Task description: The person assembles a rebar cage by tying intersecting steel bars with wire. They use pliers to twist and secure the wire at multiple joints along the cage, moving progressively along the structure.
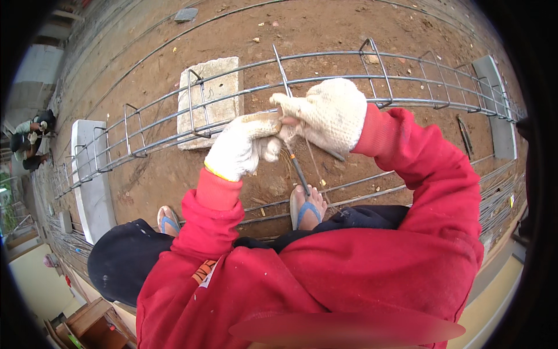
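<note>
Both my hands wear off-white knit gloves and meet at the lower bars of a long rebar cage (256, 88). My left hand (243, 145) is closed at a longitudinal bar, its fingertips pressed together. From the right, my right hand (325, 113) closes over the same joint, fingers bent toward the left ones. What they pinch is mostly hidden. A steel stirrup (280, 64) rises above the joint, tilted. Below the fingers a dark rod with an orange band (296, 166) slants down toward my foot. A thin brownish wire (314, 160) hangs beside it.
The cage rests on pale blocks at the left (93, 198) and right (501, 128). A concrete slab (218, 96) lies under it on brown soil. More long bars (372, 181) run near my sandalled feet (308, 206). Another person (30, 139) crouches at the far left.
</note>
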A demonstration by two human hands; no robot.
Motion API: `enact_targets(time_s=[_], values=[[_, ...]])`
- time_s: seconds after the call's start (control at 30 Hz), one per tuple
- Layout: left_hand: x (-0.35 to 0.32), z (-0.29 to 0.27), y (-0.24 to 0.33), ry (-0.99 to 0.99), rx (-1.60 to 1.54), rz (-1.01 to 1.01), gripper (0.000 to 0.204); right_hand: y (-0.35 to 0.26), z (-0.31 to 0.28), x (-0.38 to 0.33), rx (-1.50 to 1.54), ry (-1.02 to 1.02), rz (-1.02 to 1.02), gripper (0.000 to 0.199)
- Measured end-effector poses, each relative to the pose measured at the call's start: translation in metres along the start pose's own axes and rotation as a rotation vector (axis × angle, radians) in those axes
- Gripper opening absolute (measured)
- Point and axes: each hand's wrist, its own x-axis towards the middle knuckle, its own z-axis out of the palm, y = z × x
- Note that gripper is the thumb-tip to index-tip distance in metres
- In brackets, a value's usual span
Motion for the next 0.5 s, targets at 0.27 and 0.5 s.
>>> enact_targets(time_s=[0.27,0.5], values=[[0.037,0.034,-0.056,-0.164,-0.701,0.015,0.044,0.030,-0.014,0.025,0.660,-0.056,0.260,0.030],[0.026,0.055,-0.058,-0.131,-0.934,0.071,0.041,0.015,-0.024,0.022,0.196,-0.091,-0.017,0.023]])
